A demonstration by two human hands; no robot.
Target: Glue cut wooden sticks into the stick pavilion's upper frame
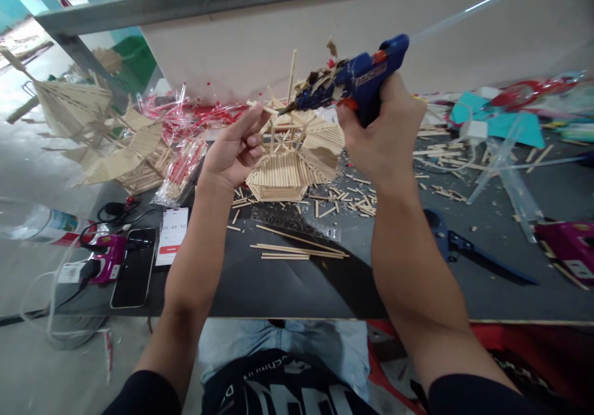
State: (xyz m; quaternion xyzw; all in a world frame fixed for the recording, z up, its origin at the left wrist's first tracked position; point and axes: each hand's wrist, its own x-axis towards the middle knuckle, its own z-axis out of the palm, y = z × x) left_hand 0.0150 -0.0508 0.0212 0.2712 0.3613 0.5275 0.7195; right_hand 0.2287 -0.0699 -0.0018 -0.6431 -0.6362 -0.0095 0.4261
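My right hand (387, 133) is wrapped round the handle of a blue hot glue gun (366, 81), raised above the table with a long clear glue stick (473, 10) poking out of its back. The gun's dark tip points left and meets, or nearly meets, a short wooden stick (264, 108). That stick is pinched between the thumb and fingers of my left hand (239, 146). Just below and behind the tip stands a small house-like model (283, 174) built of thin wooden sticks, with slatted sloping roofs. Its upper part is partly hidden by the gun.
Loose long sticks (301, 252) and a clear ruler (297, 220) lie on the dark table (288, 291). Blue cutters (482, 254) rest at right. Two phones (134, 266), a purple power strip (109, 257), bagged red-tipped sticks (180, 167) and another stick model (139, 149) are at left.
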